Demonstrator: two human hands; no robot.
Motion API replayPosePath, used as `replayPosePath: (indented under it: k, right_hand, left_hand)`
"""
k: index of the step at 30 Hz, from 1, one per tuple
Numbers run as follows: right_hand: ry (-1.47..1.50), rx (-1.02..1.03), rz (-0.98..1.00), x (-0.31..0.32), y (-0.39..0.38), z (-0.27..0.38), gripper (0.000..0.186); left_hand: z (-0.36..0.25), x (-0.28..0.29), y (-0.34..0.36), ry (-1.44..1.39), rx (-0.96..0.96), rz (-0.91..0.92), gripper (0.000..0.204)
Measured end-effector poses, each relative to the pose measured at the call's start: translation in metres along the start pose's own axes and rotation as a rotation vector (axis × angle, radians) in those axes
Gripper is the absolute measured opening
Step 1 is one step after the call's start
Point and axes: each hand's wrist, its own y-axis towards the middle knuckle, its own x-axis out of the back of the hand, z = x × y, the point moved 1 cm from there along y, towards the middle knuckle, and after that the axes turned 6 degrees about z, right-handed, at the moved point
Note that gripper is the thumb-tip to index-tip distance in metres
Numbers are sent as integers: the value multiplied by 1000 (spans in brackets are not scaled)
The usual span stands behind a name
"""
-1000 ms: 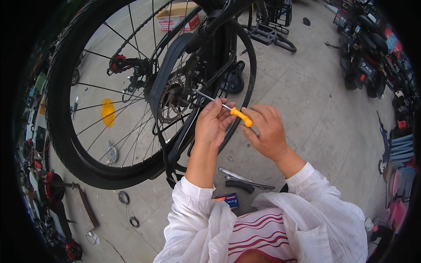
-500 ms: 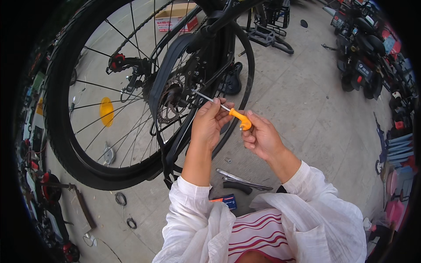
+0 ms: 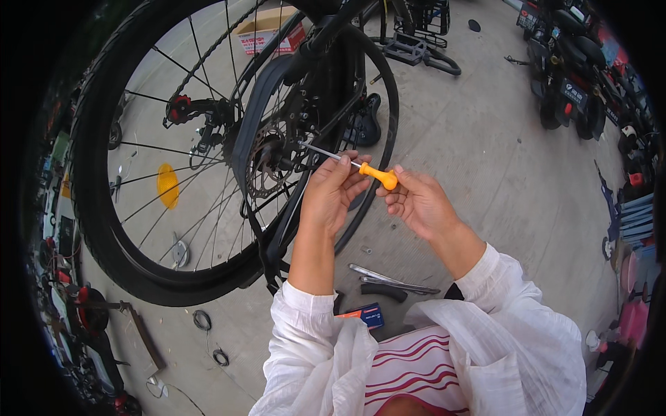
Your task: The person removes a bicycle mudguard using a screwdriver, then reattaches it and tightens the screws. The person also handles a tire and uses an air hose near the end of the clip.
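Note:
My left hand is closed round the metal shaft of a screwdriver with a yellow handle. My right hand pinches the end of that handle. The shaft points up-left to small bolts beside the brake disc at the hub of an upended black bicycle's wheel; whether the tip sits in one is too small to tell. A red-wheeled derailleur and a yellow reflector are on the left of the hub.
A cardboard box, pedals and a black saddle lie beyond the bicycle. Scooters line the right, assorted vehicles the left. Near me lie metal levers, a blue-orange box and cable coils.
My right hand has turned from knuckles-up to fingers curled under the handle, and has lifted slightly since half a second ago. My left hand stays on the shaft.

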Motion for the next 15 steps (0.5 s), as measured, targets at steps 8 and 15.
replayPosePath:
  k: [8,15]
  right_hand:
    - [-1491,620,-233,-9,-16,7,57]
    - [-275,-118,79,0,-5,-5,62]
  left_hand:
    - [6,8,1,20,-22,-9,18]
    - [8,-5,-2,-46,20,208,26]
